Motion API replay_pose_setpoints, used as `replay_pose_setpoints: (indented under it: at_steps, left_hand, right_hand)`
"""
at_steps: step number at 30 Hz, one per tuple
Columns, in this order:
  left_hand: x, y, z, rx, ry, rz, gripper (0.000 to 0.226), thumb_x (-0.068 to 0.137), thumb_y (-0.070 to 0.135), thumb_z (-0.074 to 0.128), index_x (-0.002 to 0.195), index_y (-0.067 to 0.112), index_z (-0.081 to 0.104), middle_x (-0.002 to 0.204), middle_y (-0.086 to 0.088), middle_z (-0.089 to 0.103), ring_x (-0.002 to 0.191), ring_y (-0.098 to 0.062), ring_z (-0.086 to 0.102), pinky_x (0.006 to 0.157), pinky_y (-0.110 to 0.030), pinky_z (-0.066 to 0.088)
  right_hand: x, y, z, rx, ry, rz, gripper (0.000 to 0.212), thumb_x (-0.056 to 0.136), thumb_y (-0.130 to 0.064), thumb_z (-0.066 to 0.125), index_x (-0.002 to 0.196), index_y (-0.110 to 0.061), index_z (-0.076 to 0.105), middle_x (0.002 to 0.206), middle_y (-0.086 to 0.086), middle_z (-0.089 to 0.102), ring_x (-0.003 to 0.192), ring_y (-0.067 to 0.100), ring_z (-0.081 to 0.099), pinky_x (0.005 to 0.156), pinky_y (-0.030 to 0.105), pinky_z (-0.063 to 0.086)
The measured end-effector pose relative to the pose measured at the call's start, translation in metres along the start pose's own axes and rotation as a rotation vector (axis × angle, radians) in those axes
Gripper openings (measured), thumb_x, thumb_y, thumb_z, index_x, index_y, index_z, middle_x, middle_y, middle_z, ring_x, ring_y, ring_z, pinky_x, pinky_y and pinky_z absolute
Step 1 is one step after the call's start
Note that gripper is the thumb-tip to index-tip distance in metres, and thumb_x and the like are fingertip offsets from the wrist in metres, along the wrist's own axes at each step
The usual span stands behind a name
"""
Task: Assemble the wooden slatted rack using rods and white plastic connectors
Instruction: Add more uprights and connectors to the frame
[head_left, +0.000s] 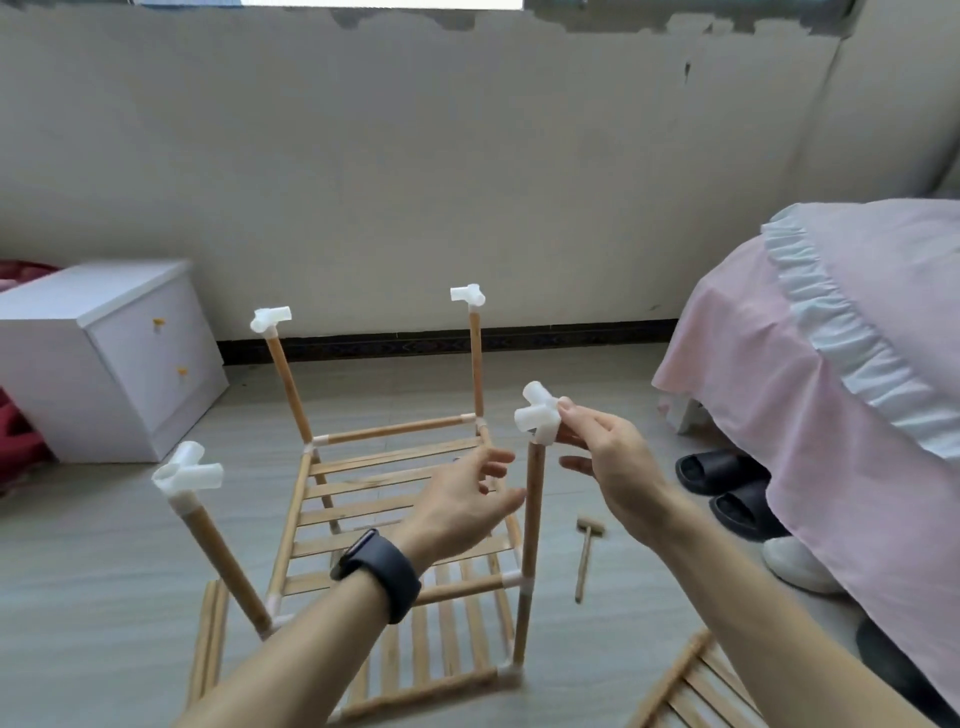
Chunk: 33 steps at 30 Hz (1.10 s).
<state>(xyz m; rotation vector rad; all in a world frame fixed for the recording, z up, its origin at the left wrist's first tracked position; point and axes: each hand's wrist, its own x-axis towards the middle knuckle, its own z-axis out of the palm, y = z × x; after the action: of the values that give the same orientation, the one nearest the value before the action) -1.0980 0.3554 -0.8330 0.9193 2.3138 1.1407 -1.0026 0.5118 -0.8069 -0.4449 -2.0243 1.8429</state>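
Pinching the last white connector (540, 415) onto the near-right rod (532, 525) with your right hand (613, 467), left hand (462, 499) open and empty beside it, you've got all four uprights capped, with loose slatted panels (696, 686) still to fit.

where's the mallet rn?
Head view: the small wooden mallet lies on the floor, right of the rack's near-right upright rod, left of the black slippers.
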Motion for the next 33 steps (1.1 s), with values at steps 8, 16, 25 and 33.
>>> replay_pose_setpoints:
  at_steps: [8, 16, 25, 33]
  left_hand:
    - [0.009, -0.011, 0.021, 0.065, -0.046, 0.076, 0.017, 0.103, 0.042, 0.050, 0.118, 0.040, 0.058, 0.113, 0.010, 0.069, 0.108, -0.007, 0.064, 0.096, -0.036, 0.054]
    - [-0.004, -0.024, -0.002, 0.043, -0.069, 0.043, 0.019, 0.099, 0.038, 0.060, 0.117, 0.034, 0.059, 0.108, 0.007, 0.069, 0.102, -0.007, 0.065, 0.085, -0.022, 0.054]
    - [-0.019, 0.024, -0.034, -0.184, 0.190, 0.261, 0.027, 0.088, 0.045, 0.065, 0.107, 0.026, 0.068, 0.089, 0.010, 0.073, 0.084, -0.008, 0.070, 0.068, -0.018, 0.055]
    - [-0.014, 0.019, -0.030, -0.190, 0.244, 0.301, 0.014, 0.089, 0.035, 0.066, 0.101, 0.031, 0.074, 0.093, 0.011, 0.075, 0.080, -0.012, 0.069, 0.066, -0.019, 0.054]
  right_hand:
    - [-0.002, 0.006, 0.007, 0.100, -0.093, -0.033, 0.034, 0.105, -0.034, 0.051, 0.105, -0.012, 0.076, 0.102, 0.011, 0.076, 0.096, 0.019, 0.073, 0.077, 0.024, 0.057]
    - [-0.011, 0.030, 0.023, 0.123, 0.026, -0.135, 0.046, 0.092, -0.055, 0.061, 0.099, -0.011, 0.073, 0.096, 0.013, 0.074, 0.093, 0.030, 0.070, 0.078, 0.031, 0.059]
    - [-0.006, 0.040, 0.049, 0.271, 0.048, -0.132, 0.055, 0.091, -0.054, 0.049, 0.106, -0.003, 0.063, 0.088, 0.012, 0.071, 0.080, 0.020, 0.067, 0.073, 0.030, 0.055]
    - [0.001, 0.047, 0.071, 0.107, 0.178, -0.236, 0.064, 0.095, -0.069, 0.034, 0.062, -0.017, 0.051, 0.049, -0.009, 0.039, 0.046, 0.006, 0.034, 0.047, 0.022, 0.029]
